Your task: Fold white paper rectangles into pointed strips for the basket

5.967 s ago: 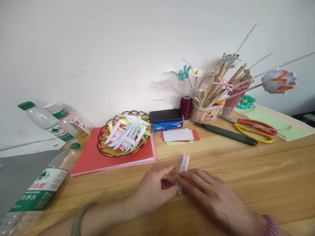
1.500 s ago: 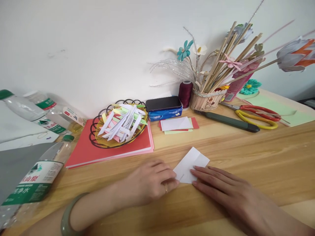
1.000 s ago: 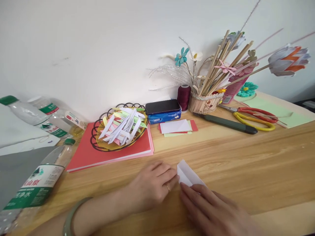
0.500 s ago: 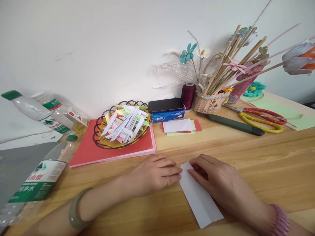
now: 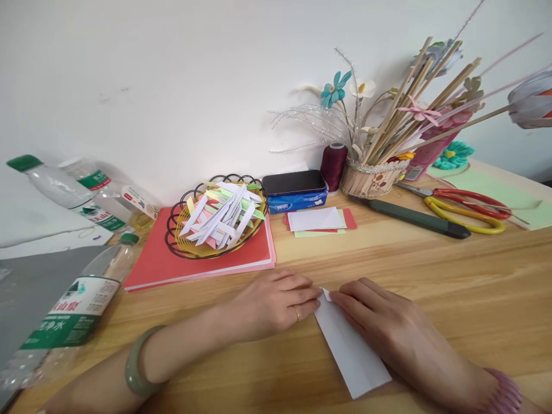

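A white paper strip point(image 5: 351, 353) lies slantwise on the wooden table, with a small corner at its far end folded over. My left hand point(image 5: 276, 302) rests beside it, its fingers close together and the tips on the strip's far left edge. On the right side, my right hand point(image 5: 383, 322) has its fingers pressed together on the folded corner. Behind the hands, a yellow basket with a black looped rim point(image 5: 173, 240) holds folded paper pieces point(image 5: 230, 215).
Red sheets point(image 5: 150, 256) lie under the basket. Plastic bottles point(image 5: 71, 313) are at the left. Cut paper slips point(image 5: 314, 219), a phone point(image 5: 293, 182) on a blue pack, a green cutter point(image 5: 416, 218), scissors point(image 5: 466, 210) and a stick-filled holder point(image 5: 371, 177) stand or lie farther back.
A corner at the strip's far end is now folded over. My right thumb has drawn in beside the fingers, which now press on that corner. The view has shifted slightly.
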Demonstrator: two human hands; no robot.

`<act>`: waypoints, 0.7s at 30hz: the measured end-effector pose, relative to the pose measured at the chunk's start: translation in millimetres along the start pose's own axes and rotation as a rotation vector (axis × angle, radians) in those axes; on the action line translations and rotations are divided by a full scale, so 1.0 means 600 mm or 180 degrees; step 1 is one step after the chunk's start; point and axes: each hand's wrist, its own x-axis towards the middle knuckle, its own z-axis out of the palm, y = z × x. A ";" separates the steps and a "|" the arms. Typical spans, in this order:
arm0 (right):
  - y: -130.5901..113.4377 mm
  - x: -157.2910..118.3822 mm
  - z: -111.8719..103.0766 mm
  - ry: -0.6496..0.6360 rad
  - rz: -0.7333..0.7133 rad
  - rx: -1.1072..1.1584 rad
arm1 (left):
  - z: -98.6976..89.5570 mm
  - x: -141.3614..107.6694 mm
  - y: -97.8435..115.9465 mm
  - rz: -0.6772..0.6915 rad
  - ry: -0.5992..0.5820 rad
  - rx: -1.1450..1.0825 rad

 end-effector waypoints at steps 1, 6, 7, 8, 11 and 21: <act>0.001 0.000 -0.001 0.0000 -0.0044 0.0009 | 0.001 0.000 -0.001 -0.0012 -0.0015 -0.0024; 0.008 -0.005 0.000 -0.0051 -0.0199 -0.0043 | 0.001 0.001 0.000 -0.0034 0.0096 -0.0064; 0.009 -0.006 0.000 -0.0068 -0.0238 -0.0060 | 0.000 0.001 0.000 -0.0026 0.0128 -0.0045; 0.010 -0.007 0.001 -0.0088 -0.0273 -0.0079 | -0.001 0.002 0.001 -0.0017 0.0148 -0.0020; 0.012 -0.008 0.002 -0.0161 -0.0360 -0.0140 | -0.005 0.005 0.005 0.0019 0.0210 0.0089; 0.006 -0.008 0.003 -0.0060 -0.0434 -0.0375 | 0.005 0.011 0.020 -0.0063 0.0327 0.0142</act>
